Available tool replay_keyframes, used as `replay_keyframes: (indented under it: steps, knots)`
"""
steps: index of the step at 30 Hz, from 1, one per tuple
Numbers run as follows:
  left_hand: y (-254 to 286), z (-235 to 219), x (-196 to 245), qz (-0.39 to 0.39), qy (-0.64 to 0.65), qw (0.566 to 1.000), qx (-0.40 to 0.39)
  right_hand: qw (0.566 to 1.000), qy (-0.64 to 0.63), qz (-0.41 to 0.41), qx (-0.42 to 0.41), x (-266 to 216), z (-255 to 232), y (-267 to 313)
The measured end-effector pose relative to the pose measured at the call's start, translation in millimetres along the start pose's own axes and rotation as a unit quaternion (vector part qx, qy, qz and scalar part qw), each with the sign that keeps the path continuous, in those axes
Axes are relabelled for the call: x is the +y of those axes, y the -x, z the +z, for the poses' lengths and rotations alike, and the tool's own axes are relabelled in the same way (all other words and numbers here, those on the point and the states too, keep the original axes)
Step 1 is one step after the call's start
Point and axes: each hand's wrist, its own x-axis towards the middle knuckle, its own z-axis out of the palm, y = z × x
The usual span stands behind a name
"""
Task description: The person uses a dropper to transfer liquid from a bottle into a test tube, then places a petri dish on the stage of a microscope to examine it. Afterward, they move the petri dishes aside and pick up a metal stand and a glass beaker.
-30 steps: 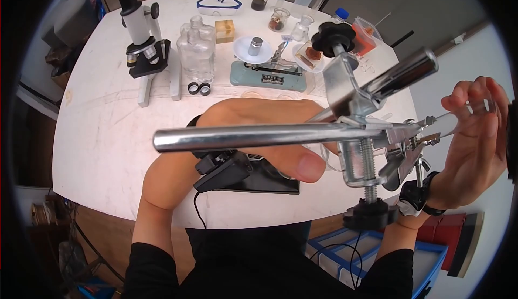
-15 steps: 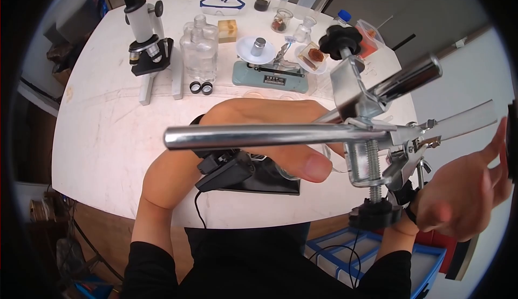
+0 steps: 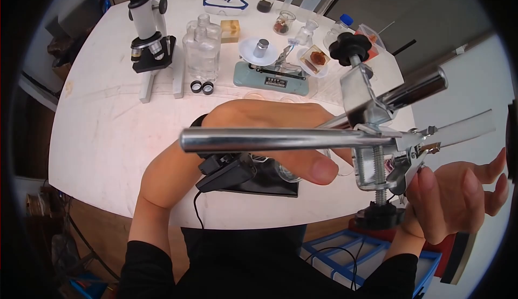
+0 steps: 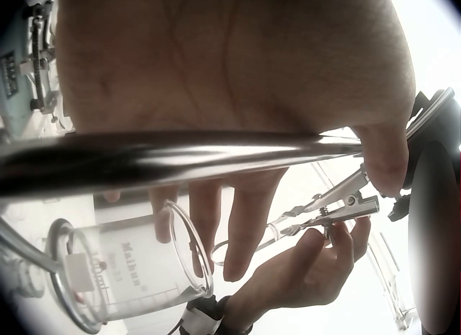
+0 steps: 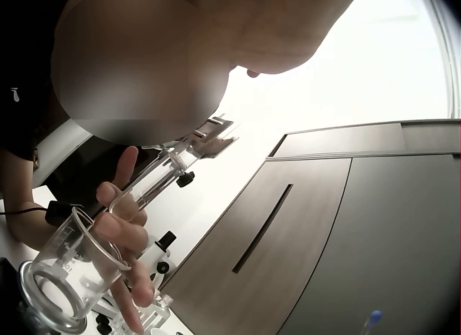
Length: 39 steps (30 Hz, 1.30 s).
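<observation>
In the head view my left hand [image 3: 264, 121] grips a metal stand's rod [image 3: 332, 122], the thumb on the near side. Across it passes a shiny crossbar [image 3: 259, 138]. In the left wrist view the thumb laps over a rod [image 4: 216, 155], the fingers lie beyond it, and a glass beaker [image 4: 137, 266] is beside them. The clamp [image 3: 413, 148] holds a clear glass tube [image 3: 467, 128] pointing right. My right hand [image 3: 458, 199] is just below the clamp, fingers spread and partly bent, one fingertip near its screw; contact is unclear.
A microscope [image 3: 147, 29], clear bottles [image 3: 202, 53] and a balance [image 3: 270, 77] with a metal weight [image 3: 261, 48] stand across the table [image 3: 102, 153]. Safety goggles [image 3: 225, 3], small glassware and a dish of samples are further back. A blue crate is below right.
My right hand has let go of the glass tube, dropped, then moved left beneath the clamp. The stand and crossbar have shifted slightly right in the head view; my left hand keeps its grip.
</observation>
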Motion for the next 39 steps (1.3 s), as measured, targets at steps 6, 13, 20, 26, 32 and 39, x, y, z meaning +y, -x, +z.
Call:
replay_keyframes:
  steps: [6, 13, 20, 26, 32, 39]
  knots:
    - [3.1, -4.0, 11.6, 0.02, 0.04, 0.999, -0.007, 0.999, -0.006, -0.029, 0.021, 1.5, 5.4, 0.2]
    - [7.4, -10.7, 25.1, 0.043, 0.086, 0.995, -0.017, 0.998, -0.02, -0.037, 0.038, -2.6, 9.0, 1.0]
    - [7.3, -9.7, 33.9, 0.058, 0.105, 0.993, -0.022, 0.997, -0.046, 0.008, 0.056, -10.9, 11.3, 4.5]
    - [9.1, -8.6, 32.1, 0.058, 0.086, 0.994, -0.02, 0.995, -0.046, 0.017, 0.081, -15.3, 16.3, 6.1]
    - [8.9, -7.1, 31.7, 0.057, 0.067, 0.996, -0.018, 0.993, -0.033, 0.007, 0.114, -16.8, 24.2, 8.5]
    - [9.0, -3.6, 37.9, 0.051, 0.141, 0.989, -0.005, 0.998, -0.048, 0.023, 0.038, -14.3, 20.2, 6.6]
